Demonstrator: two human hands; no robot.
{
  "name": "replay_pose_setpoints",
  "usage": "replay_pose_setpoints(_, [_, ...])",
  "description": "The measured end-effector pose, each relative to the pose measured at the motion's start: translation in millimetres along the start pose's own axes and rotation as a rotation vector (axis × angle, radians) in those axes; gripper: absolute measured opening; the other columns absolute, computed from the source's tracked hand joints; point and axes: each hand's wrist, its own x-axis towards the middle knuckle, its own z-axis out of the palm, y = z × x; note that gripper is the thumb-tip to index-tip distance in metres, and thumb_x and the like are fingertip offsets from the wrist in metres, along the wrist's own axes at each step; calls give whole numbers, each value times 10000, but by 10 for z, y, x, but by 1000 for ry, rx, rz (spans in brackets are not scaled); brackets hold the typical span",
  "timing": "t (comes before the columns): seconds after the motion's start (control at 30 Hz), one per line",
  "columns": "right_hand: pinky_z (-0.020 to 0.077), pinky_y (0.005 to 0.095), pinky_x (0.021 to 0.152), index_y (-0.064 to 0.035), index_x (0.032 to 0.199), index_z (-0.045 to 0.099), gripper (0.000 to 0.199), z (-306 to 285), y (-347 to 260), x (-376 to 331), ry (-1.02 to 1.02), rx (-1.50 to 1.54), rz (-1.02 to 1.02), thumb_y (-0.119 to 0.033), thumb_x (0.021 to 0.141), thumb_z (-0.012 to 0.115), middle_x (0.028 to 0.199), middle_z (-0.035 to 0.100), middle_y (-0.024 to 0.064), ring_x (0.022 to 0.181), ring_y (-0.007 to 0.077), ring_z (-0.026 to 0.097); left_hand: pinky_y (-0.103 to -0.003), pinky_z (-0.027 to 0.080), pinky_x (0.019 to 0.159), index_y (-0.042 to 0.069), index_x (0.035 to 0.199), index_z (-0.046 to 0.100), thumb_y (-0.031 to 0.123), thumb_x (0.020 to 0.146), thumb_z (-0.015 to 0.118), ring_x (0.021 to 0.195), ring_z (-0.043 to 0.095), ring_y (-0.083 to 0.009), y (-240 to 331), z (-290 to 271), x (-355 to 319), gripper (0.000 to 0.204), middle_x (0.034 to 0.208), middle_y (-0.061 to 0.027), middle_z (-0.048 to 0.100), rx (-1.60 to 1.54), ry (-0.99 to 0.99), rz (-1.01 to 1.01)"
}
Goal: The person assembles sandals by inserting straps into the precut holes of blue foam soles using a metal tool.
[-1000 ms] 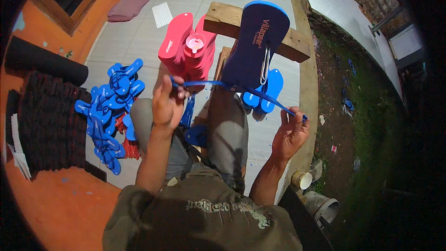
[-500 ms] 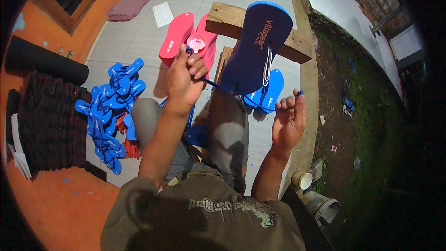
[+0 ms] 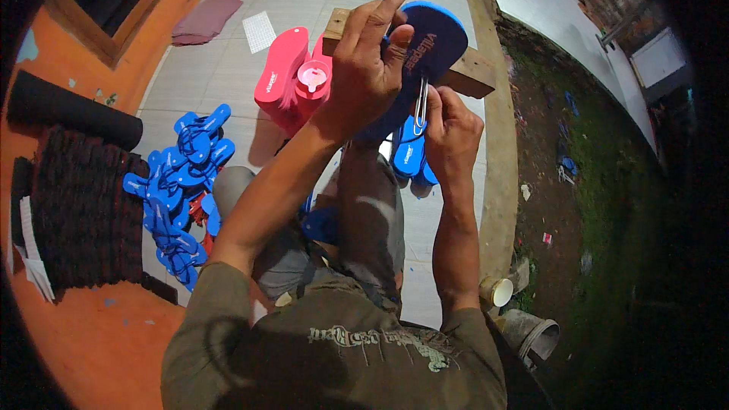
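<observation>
A dark blue flip-flop sole (image 3: 434, 39) stands tilted against a wooden beam (image 3: 469, 74). My left hand (image 3: 368, 64) is closed around the sole's left side, thumb over its face, and covers much of it. A bent, shiny wire hook (image 3: 420, 110) sticks out from the lower face of the sole. Just right of that wire is my right hand (image 3: 456, 129), fingers curled and thumb tip close to the metal; whatever it pinches is hidden. Below the sole lie blue flip-flop soles (image 3: 410, 156) on the tiles.
Pink soles (image 3: 279, 72) are stacked beyond my left arm, with a pink cup (image 3: 312, 77) beside them. A heap of blue flip-flops (image 3: 182, 159), a dark stack of ragged sheets (image 3: 87, 212) and a black roll (image 3: 76, 110) lie left. A bucket (image 3: 538, 340) stands at right.
Both hands held a blue strap, spread apart below the sole. Now the left has moved up and right onto the sole, and the right has come up and inward beside the wire hook.
</observation>
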Motion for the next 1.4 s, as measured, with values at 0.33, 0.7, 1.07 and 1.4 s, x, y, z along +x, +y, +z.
replay_pose_setpoints(0.33, [370,205,531,-20,771,537,304,121,226,-368,-181,890,65,-268,911,430,646,503,4,579,68,450,-233,420,571,-5,901,566,375,889,443,645,486,-65,-212,19,306,400,685,-9,555,-118,-355,-460])
replay_pose_setpoints(0.7, [356,197,537,-18,798,565,391,236,443,-409,-263,1022,9,-396,852,479,685,519,4,590,59,445,-260,441,543,20,816,611,419,779,599,612,575,-111,-115,-1,296,401,656,-65,611,-377,-412,-536])
replay_pose_setpoints(1.07, [263,176,439,-49,703,541,377,37,377,-311,-539,1026,283,-386,863,490,565,443,-38,492,27,372,-254,443,518,16,797,597,398,748,640,570,569,-116,-96,100,233,388,638,-64,603,-243,-301,-515])
replay_pose_setpoints(1.4, [267,181,427,-43,685,539,358,180,437,-377,-460,1218,298,-347,869,498,536,432,-44,462,29,352,-279,437,522,21,772,603,412,745,638,567,571,-140,-98,120,202,393,624,-84,604,-241,-256,-499])
